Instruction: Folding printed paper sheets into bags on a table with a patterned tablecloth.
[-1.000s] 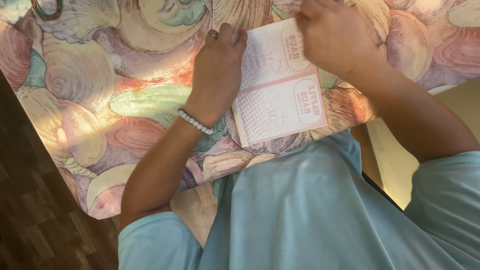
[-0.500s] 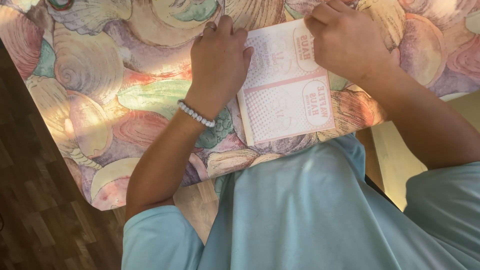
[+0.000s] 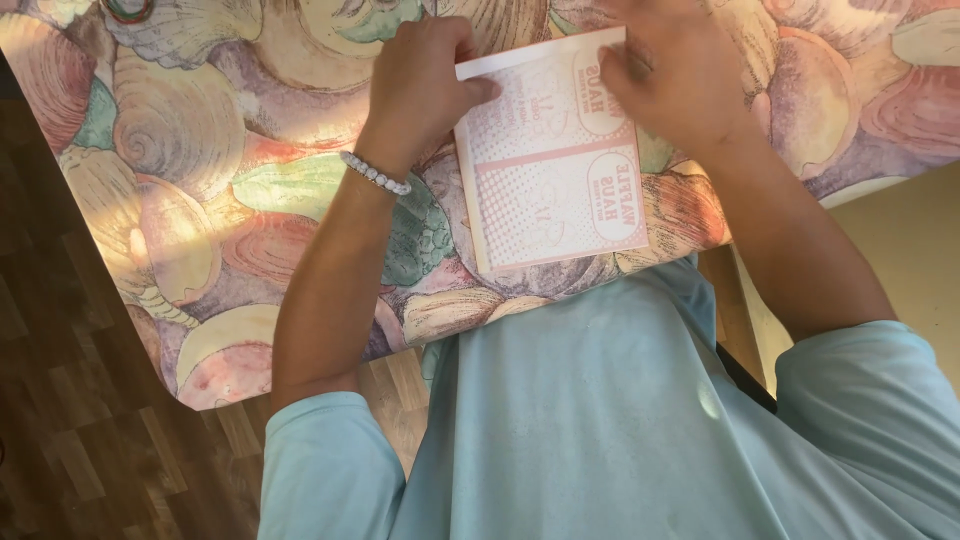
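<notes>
The flat pink-and-white printed paper sheet point(image 3: 550, 160) lies on the shell-patterned pastel tablecloth point(image 3: 200, 180), pinned for steadiness: left hand point(image 3: 420, 85) pinches the sheet's left edge, right hand point(image 3: 680, 80) presses closed fingers on its top right corner.

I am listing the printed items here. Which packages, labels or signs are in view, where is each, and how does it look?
Paper sheet: flat on the shell-patterned tablecloth, between the left hand and the right hand; rectangular, white with pink dotted panels and two rounded pink label shapes.
No other package, sign or screen shows.
</notes>
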